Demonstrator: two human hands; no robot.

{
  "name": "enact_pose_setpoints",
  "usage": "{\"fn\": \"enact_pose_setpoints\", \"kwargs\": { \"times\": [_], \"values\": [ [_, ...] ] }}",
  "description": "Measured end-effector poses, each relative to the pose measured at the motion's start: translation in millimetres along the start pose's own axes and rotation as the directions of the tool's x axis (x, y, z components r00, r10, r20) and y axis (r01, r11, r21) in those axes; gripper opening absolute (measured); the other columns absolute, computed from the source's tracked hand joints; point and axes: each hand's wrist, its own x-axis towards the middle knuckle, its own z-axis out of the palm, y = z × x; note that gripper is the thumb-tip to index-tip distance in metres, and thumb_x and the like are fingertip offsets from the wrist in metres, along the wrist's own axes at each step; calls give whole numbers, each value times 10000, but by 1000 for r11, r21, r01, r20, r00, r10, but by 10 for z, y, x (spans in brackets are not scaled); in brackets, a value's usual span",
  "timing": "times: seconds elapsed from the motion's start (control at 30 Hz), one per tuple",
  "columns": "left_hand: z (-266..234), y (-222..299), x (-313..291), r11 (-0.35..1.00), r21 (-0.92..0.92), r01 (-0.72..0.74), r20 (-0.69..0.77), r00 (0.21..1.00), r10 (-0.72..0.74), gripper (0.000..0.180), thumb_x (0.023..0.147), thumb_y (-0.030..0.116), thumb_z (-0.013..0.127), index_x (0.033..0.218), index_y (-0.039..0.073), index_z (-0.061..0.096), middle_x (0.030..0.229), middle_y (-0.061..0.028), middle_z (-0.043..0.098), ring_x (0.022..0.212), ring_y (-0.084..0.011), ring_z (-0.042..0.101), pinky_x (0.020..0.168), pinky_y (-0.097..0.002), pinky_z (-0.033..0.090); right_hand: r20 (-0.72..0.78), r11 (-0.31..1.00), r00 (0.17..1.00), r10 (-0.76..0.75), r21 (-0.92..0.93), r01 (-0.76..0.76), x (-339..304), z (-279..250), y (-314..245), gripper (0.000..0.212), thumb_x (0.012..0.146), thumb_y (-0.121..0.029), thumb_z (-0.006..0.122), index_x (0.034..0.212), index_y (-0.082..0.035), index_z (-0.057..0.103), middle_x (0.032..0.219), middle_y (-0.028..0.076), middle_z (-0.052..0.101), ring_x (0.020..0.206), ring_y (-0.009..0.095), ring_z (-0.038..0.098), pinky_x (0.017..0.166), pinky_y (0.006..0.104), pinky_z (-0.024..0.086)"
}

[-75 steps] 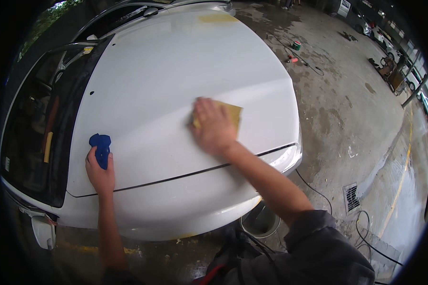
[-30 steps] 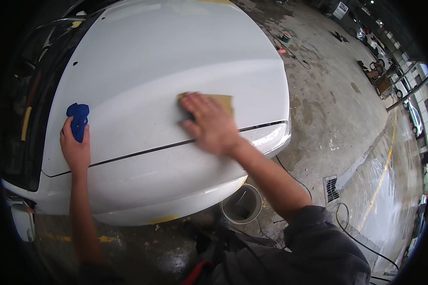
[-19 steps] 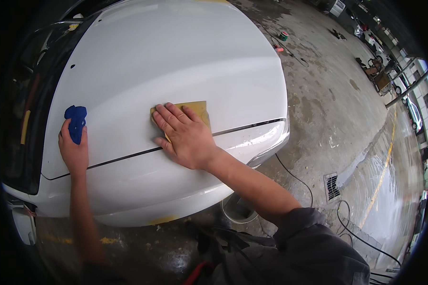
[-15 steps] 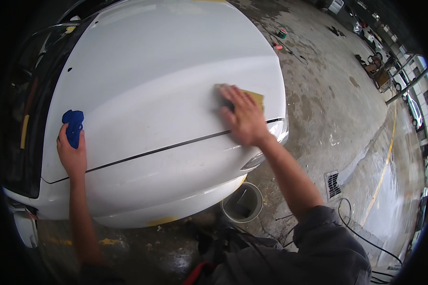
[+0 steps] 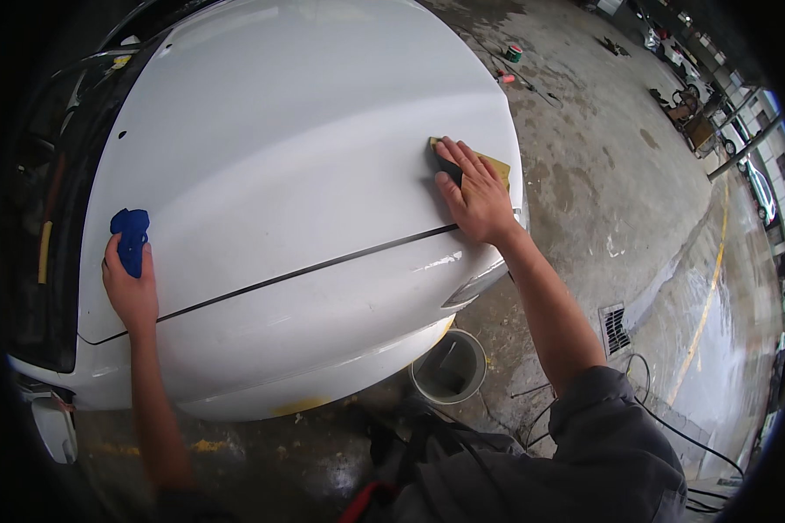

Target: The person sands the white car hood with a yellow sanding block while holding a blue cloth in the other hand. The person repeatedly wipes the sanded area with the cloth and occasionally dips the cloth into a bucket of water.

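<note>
Nearest is the dark grey sleeve (image 5: 615, 427), with a bucket (image 5: 477, 356) standing on the floor beside the car. The left hand (image 5: 131, 295) curls its thumb and fingers around a crumpled blue cloth (image 5: 131, 235), whose material I cannot tell surely; it seems light and soft, easy to take at the middle. Further along, the right hand (image 5: 477, 193) lies over a yellow sandpaper sheet (image 5: 500, 167), on the white car hood (image 5: 305, 166) near its right edge. Its fingers are nearly together, the thumb apart. The sheet looks thin, light and bendable; a flat palm should suit it, though it may slip if wet. Beyond stands a small green can (image 5: 514, 54). No brand, label or writing is readable.
</note>
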Motion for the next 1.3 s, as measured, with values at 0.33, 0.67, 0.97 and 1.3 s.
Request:
{"fn": "enact_pose_setpoints", "kwargs": {
  "times": [0.33,0.67,0.97,1.3],
  "values": [
    [-83,-113,-13,1000,-7,-6,9,1000,6,560,1027,314,728,1509,129,510,1407,-214,608,1273,-407,619,1084,-482,515,80,988,986,-150,47,146,174,224,-715,655,1114,-480,401,1625,-70,430,1725,130,378,1613,303,311,1327,477,205],
    [-66,42,-39,1000,17,18,19,1000,-18,548,1027,312,721,1503,140,511,1386,-200,615,1264,-402,616,1068,-484,521,100,977,975,-199,-55,205,332,411,-1068,678,1107,-467,428,1640,-49,385,1717,146,382,1605,320,318,1317,463,236],
    [-99,148,-13,997,54,48,30,998,-49,551,1038,294,720,1508,96,514,1381,-225,615,1256,-405,616,1087,-475,502,9,926,942,336,-186,-328,879,265,190,762,1106,-563,339,1694,-80,304,1770,112,292,1651,296,211,1329,497,182],
    [27,197,8,999,8,36,3,999,-36,575,1015,303,732,1510,122,501,1372,-214,605,1253,-408,603,1063,-496,513,-36,909,921,388,-149,-389,954,-50,916,703,1102,-470,372,1686,-83,313,1755,107,323,1631,279,267,1312,500,235]
  ]
}}
